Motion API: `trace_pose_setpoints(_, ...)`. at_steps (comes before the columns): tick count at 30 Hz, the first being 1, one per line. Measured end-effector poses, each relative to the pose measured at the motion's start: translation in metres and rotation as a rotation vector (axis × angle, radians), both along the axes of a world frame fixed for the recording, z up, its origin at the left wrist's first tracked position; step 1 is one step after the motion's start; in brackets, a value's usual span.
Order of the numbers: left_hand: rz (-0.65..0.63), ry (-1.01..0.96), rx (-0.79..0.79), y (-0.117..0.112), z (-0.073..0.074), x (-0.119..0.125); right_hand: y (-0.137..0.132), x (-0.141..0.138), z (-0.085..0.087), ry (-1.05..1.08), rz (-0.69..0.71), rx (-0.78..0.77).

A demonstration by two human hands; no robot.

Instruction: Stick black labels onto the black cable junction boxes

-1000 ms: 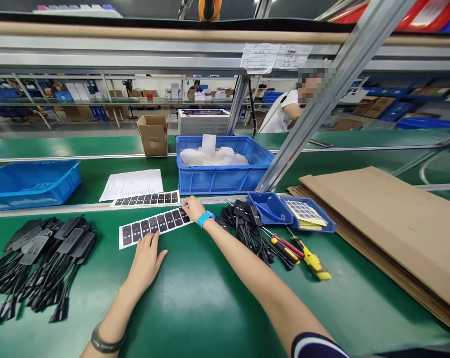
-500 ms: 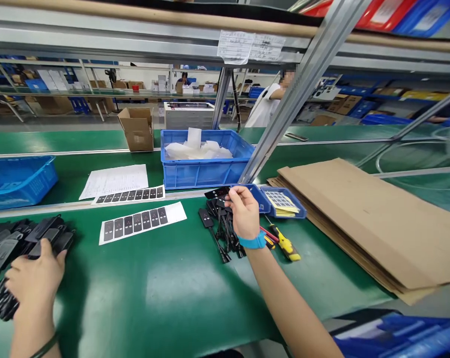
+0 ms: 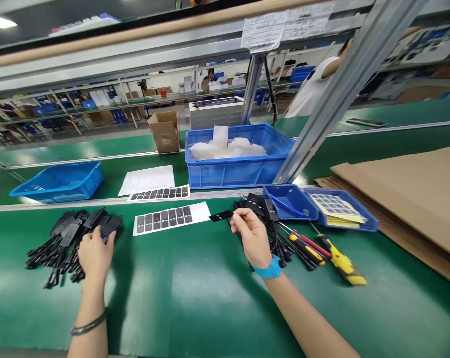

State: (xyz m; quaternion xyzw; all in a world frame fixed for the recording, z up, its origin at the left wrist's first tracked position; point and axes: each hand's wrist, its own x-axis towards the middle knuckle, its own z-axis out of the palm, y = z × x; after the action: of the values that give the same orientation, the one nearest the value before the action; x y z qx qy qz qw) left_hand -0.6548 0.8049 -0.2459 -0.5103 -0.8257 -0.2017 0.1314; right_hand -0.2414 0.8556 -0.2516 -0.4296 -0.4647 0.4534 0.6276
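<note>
My right hand [image 3: 251, 235] pinches a small black sticker [image 3: 221, 216] by one end and holds it just above the green belt. Below the sticker's left lies a white sticker sheet [image 3: 171, 218] with a row of black labels. A second sheet [image 3: 160, 193] lies behind it. My left hand [image 3: 95, 252] rests on the right side of a pile of black plastic parts with cables [image 3: 68, 240], fingers curled over one piece. Another heap of black parts [image 3: 268, 219] sits just right of my right hand.
A big blue crate with white bags [image 3: 236, 159] stands behind. Small blue trays [image 3: 319, 206] and screwdrivers [image 3: 329, 251] lie right of my hand, cardboard sheets [image 3: 414, 194] further right. An empty blue basket [image 3: 58, 181] is at left, a printed paper [image 3: 147, 179] behind the sheets. A person in white works beyond.
My right hand peeled a black sticker off the sheet and carries it back toward the middle. My left hand left the sheet and went to the black parts at left.
</note>
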Motion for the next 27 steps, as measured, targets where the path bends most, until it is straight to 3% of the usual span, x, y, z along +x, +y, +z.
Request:
trace_pose_setpoints(2, -0.045, -0.202, 0.051, 0.002, 0.010, 0.023, -0.006, -0.007, 0.012, 0.031, 0.060, 0.001)
trace_pose_setpoints(5, -0.277, -0.748, -0.015, 0.005, 0.011, 0.069, -0.014, -0.017, 0.025, 0.065, 0.140, -0.007)
trace_pose_setpoints(9, -0.525, -1.573, -0.299, 0.006, -0.008, 0.141, -0.019, -0.025, 0.024, 0.040, 0.197, -0.046)
trace_pose_setpoints(12, -0.524, -1.926, -0.441, 0.001, -0.021, 0.183, -0.020, -0.026, 0.017, 0.009, 0.230, -0.091)
trace_pose_setpoints(15, -0.502, -1.968, -0.461, -0.008, -0.023, 0.204, -0.021, -0.027, 0.007, -0.059, 0.251, -0.144)
trace_pose_setpoints(20, -0.623, -1.909, -0.488, -0.021, -0.014, 0.209, -0.024, -0.032, -0.006, -0.191, 0.248, -0.185)
trace_pose_setpoints(27, -0.618, -1.925, -0.501, -0.024, -0.013, 0.207, -0.028, -0.027, 0.000, -0.103, 0.358, -0.209)
